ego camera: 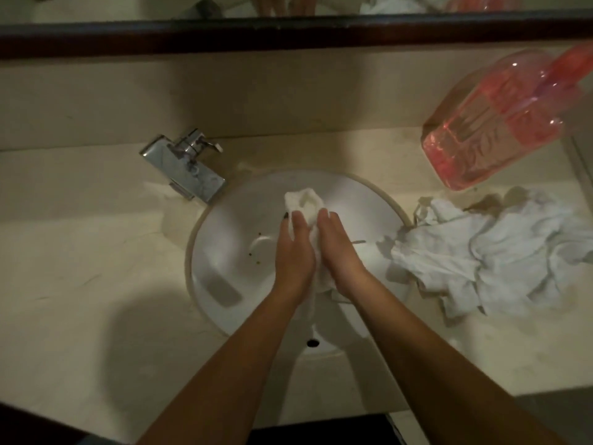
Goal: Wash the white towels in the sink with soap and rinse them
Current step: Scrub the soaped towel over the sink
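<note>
Over the round white sink [231,220] a small white towel [305,202] is squeezed between my two palms. My left hand [293,252] presses it from the left and my right hand [338,252] from the right, fingers straight and pointing away from me. The towel's crumpled top bulges out beyond my fingertips and its lower end hangs below my wrists. A heap of more white towels [487,252] lies on the counter to the right, one corner draped over the sink's rim. A pink soap bottle [494,123] stands at the back right.
A chrome tap [186,165] juts over the sink's back left rim; no water stream is visible. The beige counter [80,252] surrounds the sink. A dark-framed mirror [288,30] runs along the back wall.
</note>
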Tool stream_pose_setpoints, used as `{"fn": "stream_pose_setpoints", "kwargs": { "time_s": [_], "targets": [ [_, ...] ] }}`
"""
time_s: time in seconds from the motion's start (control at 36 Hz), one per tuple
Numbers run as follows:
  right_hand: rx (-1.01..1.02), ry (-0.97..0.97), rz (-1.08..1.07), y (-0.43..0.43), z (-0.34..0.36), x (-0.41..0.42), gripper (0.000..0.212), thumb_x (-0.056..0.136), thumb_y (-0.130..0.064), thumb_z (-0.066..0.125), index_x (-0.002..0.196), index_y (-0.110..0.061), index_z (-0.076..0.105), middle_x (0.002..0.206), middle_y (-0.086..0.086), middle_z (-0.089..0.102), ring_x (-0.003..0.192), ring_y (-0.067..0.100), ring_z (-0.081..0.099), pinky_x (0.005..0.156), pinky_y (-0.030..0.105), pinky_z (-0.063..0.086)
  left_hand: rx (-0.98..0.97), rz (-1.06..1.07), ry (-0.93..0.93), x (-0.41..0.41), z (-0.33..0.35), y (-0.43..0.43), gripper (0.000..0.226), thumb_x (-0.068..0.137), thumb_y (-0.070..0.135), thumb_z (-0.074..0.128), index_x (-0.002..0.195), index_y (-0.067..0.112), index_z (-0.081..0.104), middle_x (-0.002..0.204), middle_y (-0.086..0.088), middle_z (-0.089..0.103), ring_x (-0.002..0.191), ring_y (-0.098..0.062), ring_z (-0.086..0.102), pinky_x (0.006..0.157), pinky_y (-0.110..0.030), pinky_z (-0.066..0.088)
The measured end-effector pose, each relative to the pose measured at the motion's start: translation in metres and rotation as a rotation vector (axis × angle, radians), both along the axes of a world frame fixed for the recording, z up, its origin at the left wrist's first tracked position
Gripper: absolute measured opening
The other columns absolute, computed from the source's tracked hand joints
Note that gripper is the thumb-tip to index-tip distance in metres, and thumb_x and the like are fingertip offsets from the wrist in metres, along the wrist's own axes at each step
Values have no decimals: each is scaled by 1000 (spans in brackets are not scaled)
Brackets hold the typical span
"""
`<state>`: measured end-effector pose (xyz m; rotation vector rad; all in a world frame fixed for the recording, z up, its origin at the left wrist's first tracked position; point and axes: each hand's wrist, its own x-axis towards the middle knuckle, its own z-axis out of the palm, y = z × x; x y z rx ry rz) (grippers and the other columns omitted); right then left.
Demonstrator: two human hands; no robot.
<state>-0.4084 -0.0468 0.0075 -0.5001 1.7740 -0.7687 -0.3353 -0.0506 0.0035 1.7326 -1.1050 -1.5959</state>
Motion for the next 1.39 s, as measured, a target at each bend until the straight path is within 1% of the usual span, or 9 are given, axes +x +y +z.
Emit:
{"fn": "stream_pose_setpoints", "kwargs": {
  "time_s": [0.25, 0.39, 0.5, 0.64, 0.78, 0.94, 1.08, 1.28, 1.39],
  "targets": [
    [-97, 59, -188, -4, 9, -6, 33, 113, -47, 38, 129, -21, 52, 114, 1, 65, 111, 30, 67, 89, 42, 55, -40, -120, -35, -8, 4, -5, 62, 112, 58, 24, 121, 21, 72, 110, -5, 75, 107, -22, 71, 90, -34, 54],
    [-92, -50, -144, 29, 27, 29, 56, 108, -63, 32, 154, -31, 41, 144, -5, 57, 131, 25, 58, 114, 55, 47, -5, 3, -150, 4, 3, -33, 70, 110, 62, 27, 116, 10, 74, 106, -12, 76, 102, -28, 72, 78, -28, 48],
    [-96, 16, -227, 16, 23, 11, 34, 113, -50, 35, 136, -30, 50, 113, -12, 60, 107, 15, 61, 112, 49, 48, 36, -136, -88, 0, 15, -18, 54, 111, 59, 27, 102, 24, 66, 77, 11, 63, 75, -4, 63, 59, -25, 45],
    [-92, 64, -174, 6, 14, 1, 41, 109, -53, 40, 134, -25, 56, 130, 1, 65, 121, 25, 62, 113, 54, 47, 27, -160, -115, -3, 19, -20, 59, 109, 63, 28, 95, 22, 68, 78, 7, 66, 78, -12, 66, 67, -27, 47],
    [-176, -17, 16, 28, 25, -9, 48, 111, -53, 43, 144, -21, 58, 137, -3, 67, 127, 18, 64, 115, 45, 47, 124, -63, -128, 15, 17, -51, 81, 103, 77, 29, 126, 13, 73, 123, -15, 74, 112, -31, 70, 103, -45, 56],
    [-4, 460, 15, 0, 13, -65, 52, 109, -51, 44, 156, -28, 45, 160, 15, 41, 151, 32, 34, 124, 45, 26, 169, -97, 72, 24, 38, -45, 71, 104, 74, 32, 117, 19, 76, 120, -5, 78, 114, -22, 73, 110, -46, 54],
    [-283, 32, 12, 32, 39, -29, 54, 96, -79, 43, 128, -39, 58, 128, -12, 63, 114, -11, 60, 106, 20, 45, 234, -310, 222, 7, 69, -29, 94, 92, 84, 17, 123, 17, 75, 121, -12, 77, 117, -27, 73, 106, -41, 56],
    [-316, -279, -220, 44, 43, -38, 36, 106, -39, 61, 135, -19, 67, 130, 13, 74, 125, 35, 68, 113, 54, 50, 60, -621, -8, 19, 76, -39, 136, 42, 117, -2, 115, 37, 81, 144, -4, 65, 148, -28, 45, 125, -58, 25],
    [-268, -437, -223, 48, 57, -44, 30, 109, -19, 53, 129, -5, 70, 126, 25, 73, 116, 39, 72, 99, 46, 60, -295, -545, -64, 32, 75, -47, 128, 61, 111, -1, 108, 21, 76, 115, -4, 72, 113, -21, 65, 108, -47, 46]
  ]
}}
